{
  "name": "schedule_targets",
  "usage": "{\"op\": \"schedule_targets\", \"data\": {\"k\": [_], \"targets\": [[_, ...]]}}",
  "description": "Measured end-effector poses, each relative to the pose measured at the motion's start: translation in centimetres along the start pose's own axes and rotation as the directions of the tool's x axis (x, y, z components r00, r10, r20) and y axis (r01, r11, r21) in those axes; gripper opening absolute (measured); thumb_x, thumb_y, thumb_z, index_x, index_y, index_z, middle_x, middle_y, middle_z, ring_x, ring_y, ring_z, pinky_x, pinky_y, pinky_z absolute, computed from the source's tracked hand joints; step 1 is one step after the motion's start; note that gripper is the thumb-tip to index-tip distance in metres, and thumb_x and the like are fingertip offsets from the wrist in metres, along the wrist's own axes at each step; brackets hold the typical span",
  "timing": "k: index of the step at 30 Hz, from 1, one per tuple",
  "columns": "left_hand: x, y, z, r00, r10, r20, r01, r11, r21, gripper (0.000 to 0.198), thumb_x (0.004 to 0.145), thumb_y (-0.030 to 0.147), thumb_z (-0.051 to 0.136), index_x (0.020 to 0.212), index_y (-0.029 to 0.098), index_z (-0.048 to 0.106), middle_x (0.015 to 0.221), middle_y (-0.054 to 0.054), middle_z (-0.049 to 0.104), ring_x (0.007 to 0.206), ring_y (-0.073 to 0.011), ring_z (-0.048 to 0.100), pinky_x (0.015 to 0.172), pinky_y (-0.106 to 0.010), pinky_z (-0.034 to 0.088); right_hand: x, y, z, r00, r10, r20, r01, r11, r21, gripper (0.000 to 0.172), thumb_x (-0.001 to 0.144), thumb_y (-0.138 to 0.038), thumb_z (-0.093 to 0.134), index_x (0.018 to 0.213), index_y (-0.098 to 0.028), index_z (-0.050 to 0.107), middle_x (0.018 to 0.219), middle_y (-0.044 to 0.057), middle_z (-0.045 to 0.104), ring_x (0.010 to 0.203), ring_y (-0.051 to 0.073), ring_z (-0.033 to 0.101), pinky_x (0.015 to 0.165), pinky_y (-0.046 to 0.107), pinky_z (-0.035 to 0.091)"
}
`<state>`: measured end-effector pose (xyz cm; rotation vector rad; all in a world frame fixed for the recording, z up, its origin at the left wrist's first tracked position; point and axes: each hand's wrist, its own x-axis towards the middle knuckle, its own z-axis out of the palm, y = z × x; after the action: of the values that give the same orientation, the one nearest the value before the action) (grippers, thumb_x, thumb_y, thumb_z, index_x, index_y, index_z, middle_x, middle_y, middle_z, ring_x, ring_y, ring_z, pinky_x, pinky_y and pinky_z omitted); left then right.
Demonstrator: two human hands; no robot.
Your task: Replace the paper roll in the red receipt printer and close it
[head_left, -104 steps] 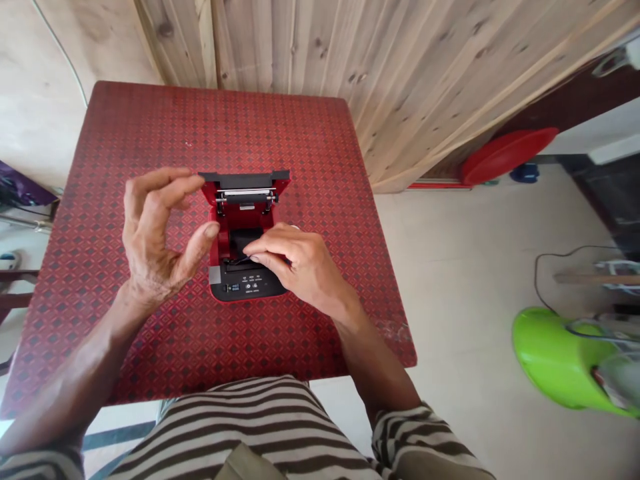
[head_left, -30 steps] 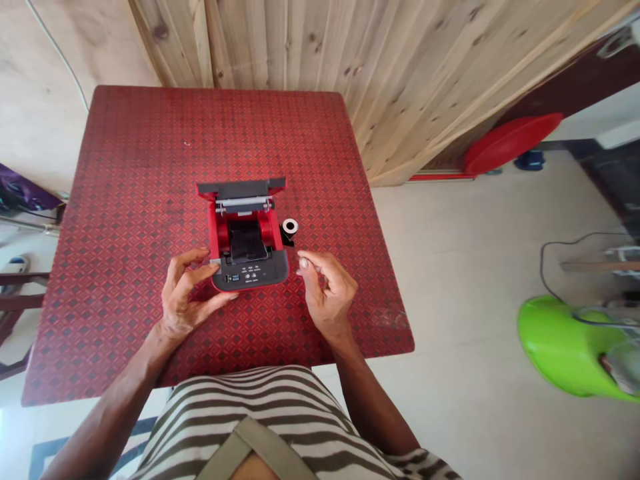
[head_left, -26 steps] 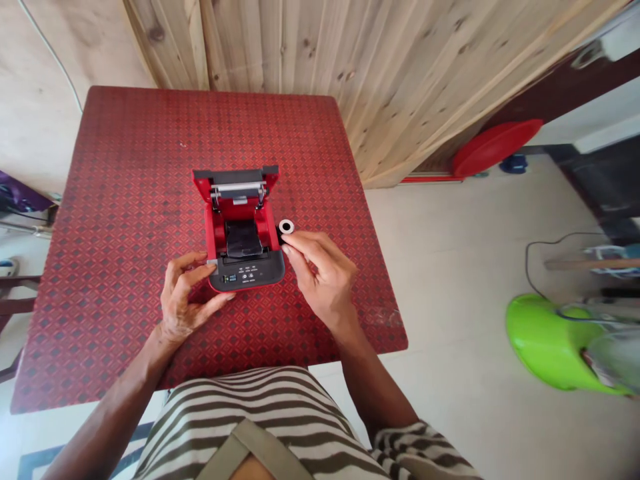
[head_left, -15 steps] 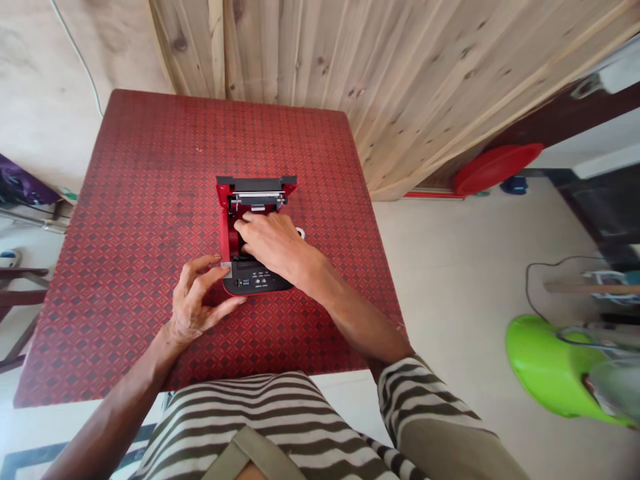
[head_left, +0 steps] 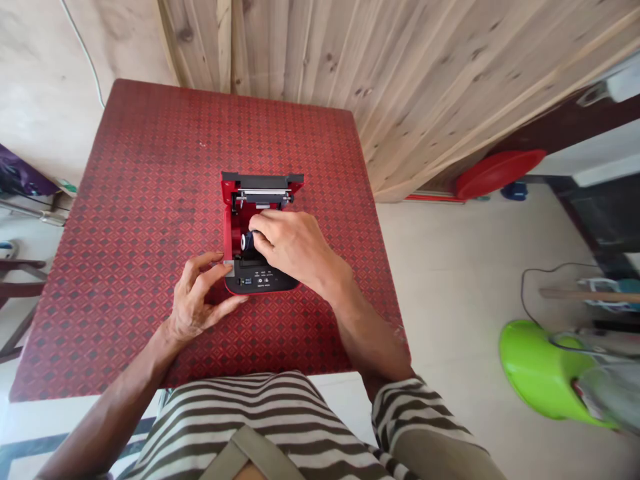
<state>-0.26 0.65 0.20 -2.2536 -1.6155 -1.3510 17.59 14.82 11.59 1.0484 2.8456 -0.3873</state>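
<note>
A small red and black printer stands on the table with its lid raised. It has a black front panel with buttons and white markings. My left hand grips the printer's front left corner, its fingers on the side and top and its thumb along the front edge. Over the open compartment, my right hand pinches a small dark roll with a white end. Most of that roll is hidden behind my fingers, as is the right part of the compartment. Under the lid runs a metal roller bar.
The table has a red patterned cover. A wooden plank wall rises at its far side. On the floor to the right are a bright green stool-like object, a red basin and a cable.
My right hand has moved up and slightly right inside the compartment, and the white-ended dark roll now shows at its fingertips. My left hand keeps its grip on the printer's corner.
</note>
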Motion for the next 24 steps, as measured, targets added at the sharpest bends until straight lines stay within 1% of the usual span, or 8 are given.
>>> {"op": "schedule_targets", "data": {"k": [2, 4, 5, 8, 12, 17, 21, 24], "targets": [[0.0, -0.1, 0.0, 1.000, 0.005, -0.002, -0.005, 1.000, -0.004, 0.064, 0.084, 0.042, 0.086, 0.137, 0.020, 0.056, 0.127, -0.013, 0.066, 0.115, -0.0247, 0.069, 0.096, -0.039, 0.062, -0.5, 0.4, -0.1, 1.000, 0.016, -0.018, -0.015, 0.999, 0.049, 0.026, 0.106, -0.016, 0.051, 0.125, -0.015, 0.069, 0.123, 0.011, 0.076, 0.107, 0.024, 0.072, 0.083, 0.033, 0.050], [0.0, -0.2, 0.1, 1.000, 0.004, -0.006, -0.004, 1.000, -0.005, 0.065, 0.084, 0.041, 0.086, 0.138, 0.020, 0.056, 0.127, -0.013, 0.065, 0.116, -0.0251, 0.069, 0.096, -0.040, 0.062, -0.5, 0.6, 0.0, 1.000, 0.014, -0.011, -0.014, 0.998, 0.064, 0.035, 0.104, -0.019, 0.060, 0.138, -0.014, 0.063, 0.133, 0.013, 0.073, 0.114, 0.026, 0.071, 0.088, 0.035, 0.052], [0.0, -0.2, 0.1, 1.000, 0.002, -0.007, -0.002, 1.000, -0.004, 0.065, 0.084, 0.041, 0.086, 0.138, 0.020, 0.056, 0.127, -0.013, 0.065, 0.116, -0.0251, 0.068, 0.096, -0.040, 0.062, -0.4, 0.6, 0.1, 1.000, 0.009, 0.003, -0.009, 0.998, 0.057, 0.038, 0.103, -0.020, 0.062, 0.141, -0.014, 0.061, 0.134, 0.014, 0.072, 0.115, 0.027, 0.071, 0.089, 0.036, 0.052], [-0.1, -0.3, 0.2, 1.000, -0.002, -0.005, 0.002, 1.000, -0.006, 0.066, 0.083, 0.042, 0.086, 0.138, 0.021, 0.056, 0.127, -0.013, 0.065, 0.115, -0.0249, 0.068, 0.096, -0.039, 0.062, 0.3, 0.4, 0.4, 0.999, -0.014, 0.050, 0.013, 1.000, 0.009, 0.034, 0.102, -0.020, 0.062, 0.135, -0.013, 0.065, 0.130, 0.015, 0.073, 0.110, 0.029, 0.074, 0.087, 0.038, 0.055], [0.0, -0.2, 0.1, 1.000, -0.011, -0.005, 0.011, 1.000, -0.012, 0.063, 0.086, 0.044, 0.083, 0.138, 0.021, 0.055, 0.127, -0.013, 0.065, 0.115, -0.0252, 0.068, 0.095, -0.040, 0.062, 1.4, -0.1, 0.7, 0.999, -0.014, 0.036, 0.017, 0.997, -0.077, 0.039, 0.101, -0.009, 0.053, 0.139, -0.009, 0.063, 0.126, 0.021, 0.074, 0.104, 0.031, 0.076, 0.083, 0.040, 0.056], [0.3, 0.0, 0.1, 1.000, -0.007, 0.000, 0.007, 1.000, 0.004, 0.062, 0.088, 0.046, 0.081, 0.138, 0.023, 0.054, 0.125, -0.013, 0.066, 0.113, -0.0247, 0.069, 0.093, -0.040, 0.063, 2.0, -0.9, 0.5, 0.998, -0.019, 0.064, 0.026, 0.993, -0.112, 0.041, 0.102, 0.000, 0.038, 0.126, -0.007, 0.070, 0.123, 0.023, 0.074, 0.109, 0.032, 0.075, 0.085, 0.041, 0.057], [0.2, -0.1, 0.1, 1.000, -0.009, -0.002, 0.009, 1.000, 0.000, 0.063, 0.086, 0.045, 0.083, 0.138, 0.023, 0.055, 0.126, -0.012, 0.066, 0.113, -0.0252, 0.070, 0.094, -0.040, 0.063, 2.2, -1.2, 0.6, 0.995, 0.016, 0.098, -0.004, 0.992, -0.127, 0.043, 0.101, 0.001, 0.035, 0.121, -0.007, 0.072, 0.125, 0.025, 0.073, 0.113, 0.032, 0.074, 0.089, 0.041, 0.056], [0.2, -0.1, 0.1, 1.000, -0.014, 0.004, 0.014, 1.000, 0.003, 0.064, 0.086, 0.046, 0.083, 0.138, 0.024, 0.054, 0.127, -0.011, 0.066, 0.113, -0.0249, 0.071, 0.094, -0.040, 0.063, 2.2, -1.1, 1.0, 0.998, 0.032, 0.061, -0.025, 0.992, -0.122, 0.042, 0.100, -0.001, 0.039, 0.130, -0.007, 0.069, 0.121, 0.026, 0.074, 0.110, 0.031, 0.074, 0.090, 0.041, 0.056]]}}
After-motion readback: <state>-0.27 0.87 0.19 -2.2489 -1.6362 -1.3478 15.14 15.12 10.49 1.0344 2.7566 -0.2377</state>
